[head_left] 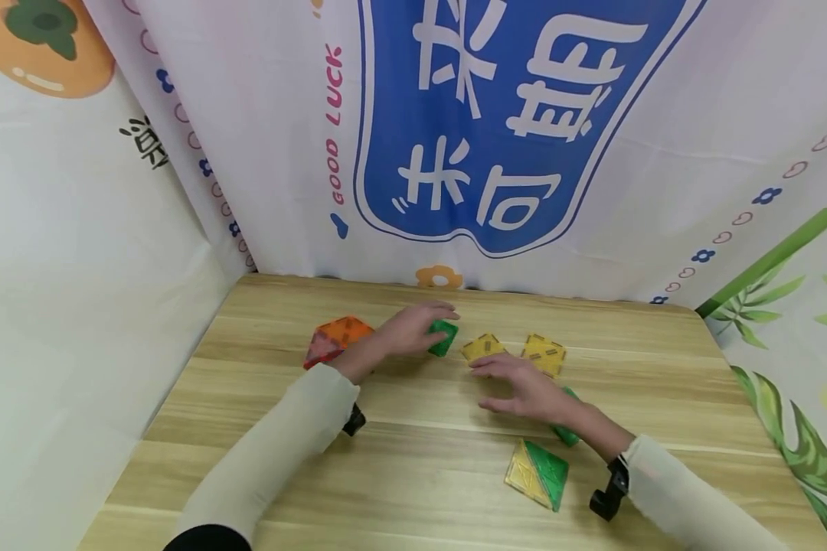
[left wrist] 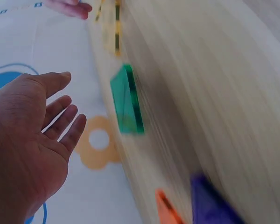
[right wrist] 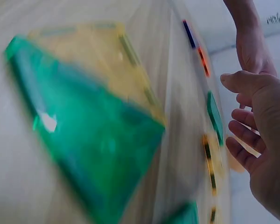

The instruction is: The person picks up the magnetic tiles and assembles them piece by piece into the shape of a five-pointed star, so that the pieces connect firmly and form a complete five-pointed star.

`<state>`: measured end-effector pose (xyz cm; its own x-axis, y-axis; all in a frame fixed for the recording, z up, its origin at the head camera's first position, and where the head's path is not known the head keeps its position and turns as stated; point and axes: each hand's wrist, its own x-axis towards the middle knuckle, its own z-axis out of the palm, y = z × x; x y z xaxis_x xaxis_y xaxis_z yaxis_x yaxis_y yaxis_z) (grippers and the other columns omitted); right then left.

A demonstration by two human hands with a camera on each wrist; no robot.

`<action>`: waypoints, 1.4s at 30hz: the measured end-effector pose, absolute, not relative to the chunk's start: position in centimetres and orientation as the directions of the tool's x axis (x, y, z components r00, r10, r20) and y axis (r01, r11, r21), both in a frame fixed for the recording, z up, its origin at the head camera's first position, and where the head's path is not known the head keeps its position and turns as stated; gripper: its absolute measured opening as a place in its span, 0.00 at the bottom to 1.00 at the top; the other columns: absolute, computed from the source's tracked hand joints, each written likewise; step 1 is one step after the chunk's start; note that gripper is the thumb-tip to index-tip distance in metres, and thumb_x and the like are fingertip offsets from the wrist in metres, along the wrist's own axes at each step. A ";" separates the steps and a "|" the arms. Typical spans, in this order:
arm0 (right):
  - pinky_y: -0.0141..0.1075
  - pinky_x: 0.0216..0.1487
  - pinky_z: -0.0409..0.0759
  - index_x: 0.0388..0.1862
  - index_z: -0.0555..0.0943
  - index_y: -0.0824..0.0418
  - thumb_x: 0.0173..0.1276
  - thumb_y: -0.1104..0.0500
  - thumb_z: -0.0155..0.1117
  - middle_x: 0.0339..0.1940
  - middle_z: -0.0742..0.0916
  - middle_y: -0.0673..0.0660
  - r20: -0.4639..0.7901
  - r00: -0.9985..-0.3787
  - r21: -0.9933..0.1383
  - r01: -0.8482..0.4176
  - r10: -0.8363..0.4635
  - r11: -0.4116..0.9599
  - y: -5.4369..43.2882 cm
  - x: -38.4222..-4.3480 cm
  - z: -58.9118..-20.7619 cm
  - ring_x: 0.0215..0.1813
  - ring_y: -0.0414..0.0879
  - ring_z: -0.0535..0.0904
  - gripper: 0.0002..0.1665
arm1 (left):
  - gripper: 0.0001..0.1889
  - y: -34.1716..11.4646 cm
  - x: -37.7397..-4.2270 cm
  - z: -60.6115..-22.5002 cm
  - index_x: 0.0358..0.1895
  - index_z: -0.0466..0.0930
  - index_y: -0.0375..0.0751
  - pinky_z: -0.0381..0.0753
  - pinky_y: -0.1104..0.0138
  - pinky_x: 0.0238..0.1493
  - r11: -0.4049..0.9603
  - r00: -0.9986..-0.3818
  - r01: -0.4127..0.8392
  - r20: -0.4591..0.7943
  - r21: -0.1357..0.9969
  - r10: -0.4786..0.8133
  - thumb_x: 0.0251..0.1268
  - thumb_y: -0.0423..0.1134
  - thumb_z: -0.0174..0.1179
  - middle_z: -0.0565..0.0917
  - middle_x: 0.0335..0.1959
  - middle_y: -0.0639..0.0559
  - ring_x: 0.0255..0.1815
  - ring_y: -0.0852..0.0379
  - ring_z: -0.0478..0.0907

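One green tile [head_left: 445, 340] — between the hands [head_left: 412, 327] [head_left: 520, 388], nearer the left.

Left hand [head_left: 410, 327], fingers extended, is at a small green tile [head_left: 442, 344]; contact cannot be determined. An orange tile [head_left: 348, 329] and a red tile [head_left: 321, 350] lie beside the left forearm. Right hand [head_left: 524, 389], fingers loosely extended, is near two yellow tiles [head_left: 544, 354]. A yellow triangle [head_left: 524, 473] and a green triangle [head_left: 550, 470] lie edge to edge on the wooden table [head_left: 413, 490].

Free tabletop [head_left: 400, 482] left of bicolour square [head_left: 540, 473]
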<state>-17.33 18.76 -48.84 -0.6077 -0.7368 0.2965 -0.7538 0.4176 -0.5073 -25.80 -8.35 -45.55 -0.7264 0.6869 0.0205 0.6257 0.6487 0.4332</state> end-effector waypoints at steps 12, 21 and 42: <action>0.52 0.73 0.75 0.68 0.83 0.64 0.69 0.53 0.78 0.70 0.84 0.61 0.219 -0.578 -0.522 -0.750 -0.786 0.406 12.7 -16.6 -49.4 0.72 0.55 0.78 0.32 | 0.21 -16.7 -24.2 -45.2 0.69 0.80 0.33 0.71 0.45 0.75 0.661 -0.761 0.590 0.045 0.464 0.648 0.76 0.33 0.63 0.77 0.72 0.35 0.75 0.37 0.72; 0.48 0.80 0.67 0.73 0.78 0.63 0.73 0.50 0.74 0.76 0.78 0.61 0.144 -0.543 -0.527 -0.750 -0.827 0.400 7.7 -16.3 -49.6 0.78 0.55 0.71 0.34 | 0.20 -21.7 -24.0 -46.9 0.66 0.82 0.31 0.71 0.41 0.74 0.722 -0.815 0.533 0.038 0.441 0.578 0.75 0.32 0.64 0.79 0.70 0.33 0.72 0.33 0.73; 0.44 0.83 0.61 0.79 0.73 0.59 0.76 0.45 0.70 0.84 0.68 0.59 0.037 -0.500 -0.439 -0.786 -0.865 0.435 0.0 -16.0 -49.9 0.85 0.50 0.61 0.39 | 0.25 -25.9 -24.1 -48.1 0.73 0.76 0.32 0.67 0.36 0.74 0.728 -0.806 0.525 -0.017 0.440 0.592 0.76 0.29 0.62 0.71 0.76 0.29 0.76 0.28 0.68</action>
